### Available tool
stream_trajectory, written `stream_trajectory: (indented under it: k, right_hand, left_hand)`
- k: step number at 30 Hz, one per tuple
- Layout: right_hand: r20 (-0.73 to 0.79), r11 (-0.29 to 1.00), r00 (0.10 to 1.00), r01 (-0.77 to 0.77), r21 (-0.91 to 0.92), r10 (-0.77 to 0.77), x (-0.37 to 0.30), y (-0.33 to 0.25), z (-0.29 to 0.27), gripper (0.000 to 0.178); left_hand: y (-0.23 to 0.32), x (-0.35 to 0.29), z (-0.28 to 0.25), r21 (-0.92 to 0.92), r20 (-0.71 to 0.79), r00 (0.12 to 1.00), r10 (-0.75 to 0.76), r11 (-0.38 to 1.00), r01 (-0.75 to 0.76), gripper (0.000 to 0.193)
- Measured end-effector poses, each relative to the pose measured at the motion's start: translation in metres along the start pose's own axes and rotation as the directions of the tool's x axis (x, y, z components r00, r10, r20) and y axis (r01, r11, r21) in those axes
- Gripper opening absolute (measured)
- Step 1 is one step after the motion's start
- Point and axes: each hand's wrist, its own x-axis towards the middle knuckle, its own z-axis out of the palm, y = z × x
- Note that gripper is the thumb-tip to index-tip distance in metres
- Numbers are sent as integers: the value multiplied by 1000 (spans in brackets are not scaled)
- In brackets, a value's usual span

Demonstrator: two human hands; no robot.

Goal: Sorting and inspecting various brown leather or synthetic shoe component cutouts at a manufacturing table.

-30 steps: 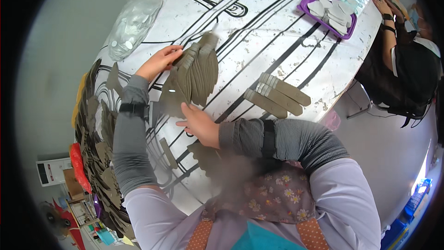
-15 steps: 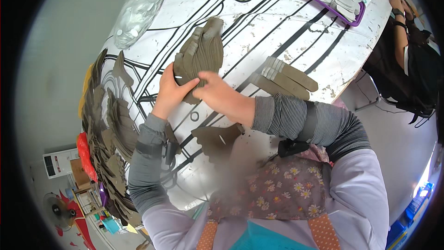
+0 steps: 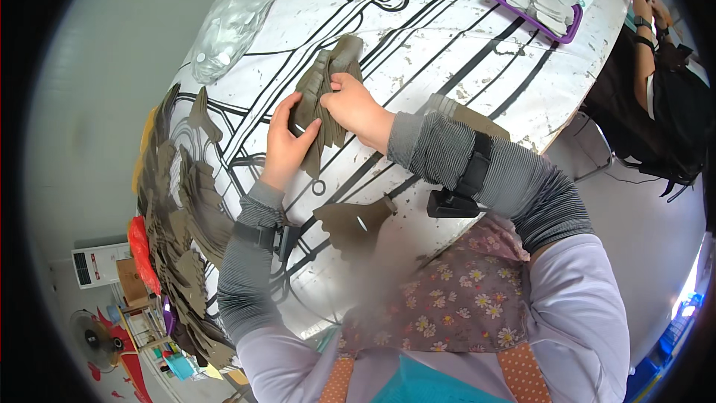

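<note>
A fanned stack of thin grey-brown cut pieces [image 3: 347, 51], perhaps fabric or leather, lies on the white table in front of me. My left hand [image 3: 289, 143] grips its lower left side, thumb on one edge and fingers on the other. Curled over the right side, my right hand [image 3: 353, 107] pinches some of the layers; its fingertips are partly hidden. Nearer to me rests a single grey-brown piece [image 3: 347, 222] with a wavy edge and a small slit. Grey-brown strips [image 3: 481, 121] with pale ends are mostly covered by my right forearm.
A large heap of similar pieces [image 3: 168, 201] runs along the left table edge. At the far left stands a clear plastic bag [image 3: 237, 26]. A purple basket [image 3: 573, 31] of white pieces sits at the far right, near another person's arm [image 3: 643, 60].
My right hand has moved up and left along the stack, and its forearm now covers more of the strips. My left hand has shifted slightly right. The stack looks narrower and more bunched.
</note>
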Motion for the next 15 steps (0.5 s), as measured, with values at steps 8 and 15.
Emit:
stream_trajectory:
  k: [8,15]
  right_hand:
    - [272,993,962,11,-117,21,7,6,1,45]
    - [411,992,908,-32,-121,80,1,8,-2,46]
  left_hand:
    - [-26,2,9,135,16,1000,9,991,-11,90]
    - [-21,-4,3,126,62,998,-24,992,16,85]
